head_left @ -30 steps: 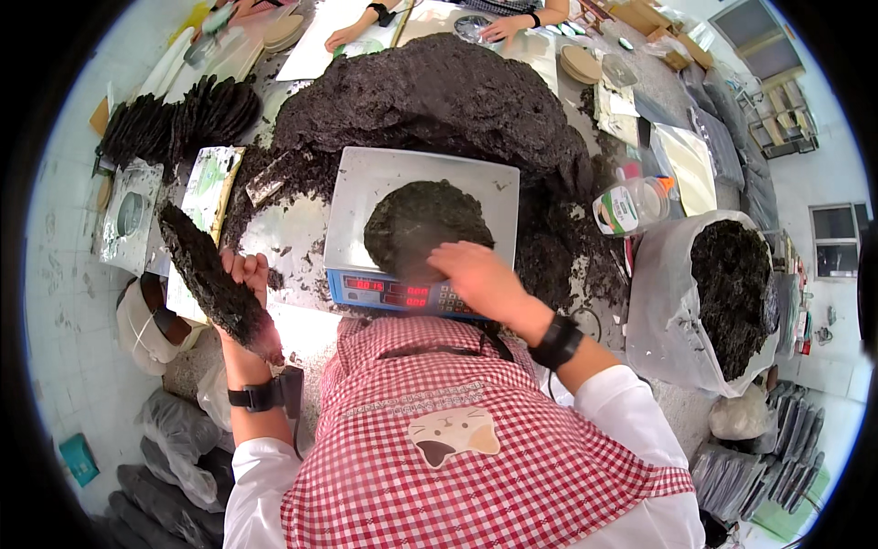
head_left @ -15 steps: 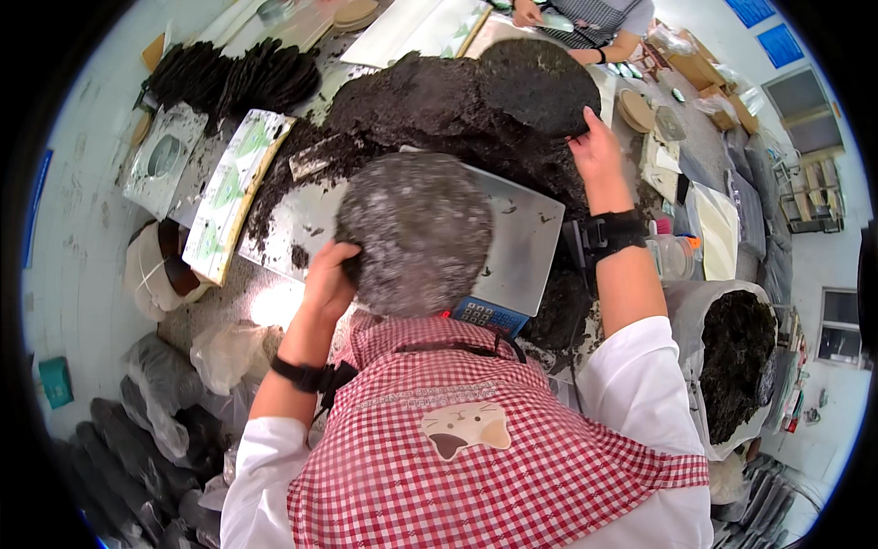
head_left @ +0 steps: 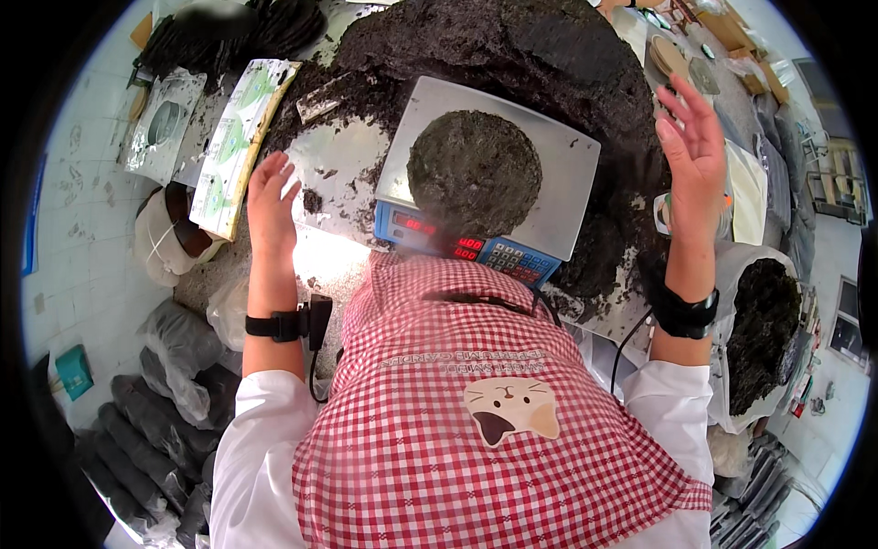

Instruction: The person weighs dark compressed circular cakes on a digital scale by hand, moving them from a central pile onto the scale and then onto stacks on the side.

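Observation:
A round dark cake of dried seaweed [head_left: 474,169] lies on the steel pan of a blue digital scale [head_left: 549,174]. Behind the scale rises a big heap of loose dark seaweed [head_left: 476,46]. My left hand [head_left: 272,197] hovers open over the metal table to the left of the scale, holding nothing. My right hand [head_left: 695,151] is raised to the right of the scale, fingers spread and empty, in front of the heap's right side. Both wrists carry black bands.
Printed green-and-white packaging sheets [head_left: 240,146] lie at the left of the table. A white sack of dark seaweed [head_left: 764,339] stands at the right. Bagged dark rounds [head_left: 155,403] pile on the floor at lower left. A white bucket [head_left: 169,238] sits by the table.
One second ago my left hand held a dark cake beside the scale. Half a second ago it set a round cake on the pan. Now both hands have let go and drawn apart.

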### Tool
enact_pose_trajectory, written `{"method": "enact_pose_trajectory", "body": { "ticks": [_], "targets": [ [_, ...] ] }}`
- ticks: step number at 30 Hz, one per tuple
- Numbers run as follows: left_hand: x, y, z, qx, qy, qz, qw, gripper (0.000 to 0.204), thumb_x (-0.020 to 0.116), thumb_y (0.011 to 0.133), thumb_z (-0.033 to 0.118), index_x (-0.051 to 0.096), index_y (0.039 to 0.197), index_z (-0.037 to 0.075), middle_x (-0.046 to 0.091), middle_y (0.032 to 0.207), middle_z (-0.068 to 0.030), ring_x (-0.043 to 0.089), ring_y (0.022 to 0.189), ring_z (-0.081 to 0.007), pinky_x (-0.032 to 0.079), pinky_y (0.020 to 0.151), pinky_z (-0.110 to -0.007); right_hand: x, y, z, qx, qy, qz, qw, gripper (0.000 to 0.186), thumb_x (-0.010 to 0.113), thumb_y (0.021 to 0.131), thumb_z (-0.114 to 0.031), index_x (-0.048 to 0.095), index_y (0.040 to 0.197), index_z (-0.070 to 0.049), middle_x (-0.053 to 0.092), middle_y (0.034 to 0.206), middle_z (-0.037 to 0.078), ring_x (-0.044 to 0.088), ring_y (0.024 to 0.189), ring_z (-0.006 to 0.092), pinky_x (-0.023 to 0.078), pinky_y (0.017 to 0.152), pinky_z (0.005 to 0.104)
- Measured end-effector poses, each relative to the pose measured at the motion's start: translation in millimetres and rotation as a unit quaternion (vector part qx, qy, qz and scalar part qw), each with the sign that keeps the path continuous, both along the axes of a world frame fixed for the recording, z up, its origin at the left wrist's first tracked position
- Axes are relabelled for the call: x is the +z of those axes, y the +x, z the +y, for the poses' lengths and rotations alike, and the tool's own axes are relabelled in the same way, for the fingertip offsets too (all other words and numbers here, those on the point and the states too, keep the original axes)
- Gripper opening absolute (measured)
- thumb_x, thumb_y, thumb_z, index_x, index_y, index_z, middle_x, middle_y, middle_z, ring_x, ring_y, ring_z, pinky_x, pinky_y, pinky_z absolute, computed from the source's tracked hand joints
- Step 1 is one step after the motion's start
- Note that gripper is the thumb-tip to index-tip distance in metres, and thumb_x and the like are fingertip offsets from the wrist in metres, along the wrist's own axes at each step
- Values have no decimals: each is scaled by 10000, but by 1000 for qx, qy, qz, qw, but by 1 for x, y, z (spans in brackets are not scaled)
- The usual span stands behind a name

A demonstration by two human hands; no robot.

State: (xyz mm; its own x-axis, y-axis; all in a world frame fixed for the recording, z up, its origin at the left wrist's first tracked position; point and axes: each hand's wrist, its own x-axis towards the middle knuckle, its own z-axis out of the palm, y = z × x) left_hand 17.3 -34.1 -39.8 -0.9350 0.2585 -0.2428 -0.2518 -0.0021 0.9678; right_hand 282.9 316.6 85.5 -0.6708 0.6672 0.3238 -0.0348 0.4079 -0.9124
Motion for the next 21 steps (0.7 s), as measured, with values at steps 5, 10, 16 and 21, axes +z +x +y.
{"method": "enact_pose_trajectory", "body": {
  "ticks": [5, 10, 16, 21],
  "targets": [
    [27, 5, 15, -40, 46, 42, 997, 422, 465, 903, 54, 411, 1316, -12, 454, 1341, -144, 444, 1238, -252, 390, 995, -363, 17, -26, -40, 71, 296, -32, 952, 623, 730, 736, -181, 481, 1295, -64, 480, 1340, 124, 482, 1215, 256, 387, 1008, 354],
    [27, 12, 10, -59, 45, 38, 996, 413, 460, 906, 52, 424, 1314, 2, 461, 1335, -140, 453, 1227, -245, 395, 987, -358, -49, -32, -77, 163, 330, -215, 904, 903, 793, 626, -371, 379, 1376, -85, 294, 1459, 181, 332, 1316, 359, 302, 1080, 428],
    [21, 14, 6, -77, 35, 20, 996, 401, 466, 908, 52, 438, 1305, 4, 467, 1330, -134, 462, 1217, -245, 404, 978, -357, -141, -5, -101, 213, 415, -374, 802, 765, 746, 710, -237, 386, 1370, -94, 366, 1433, 126, 322, 1334, 306, 297, 1077, 458],
    [21, 14, 6, -106, 38, 33, 993, 377, 453, 913, 65, 450, 1287, 20, 483, 1313, -119, 483, 1193, -229, 411, 953, -338, -114, 3, -80, 169, 259, -258, 915, 530, 647, 733, -72, 527, 1249, -69, 567, 1240, 81, 515, 1157, 301, 427, 961, 408]
  ]
}}
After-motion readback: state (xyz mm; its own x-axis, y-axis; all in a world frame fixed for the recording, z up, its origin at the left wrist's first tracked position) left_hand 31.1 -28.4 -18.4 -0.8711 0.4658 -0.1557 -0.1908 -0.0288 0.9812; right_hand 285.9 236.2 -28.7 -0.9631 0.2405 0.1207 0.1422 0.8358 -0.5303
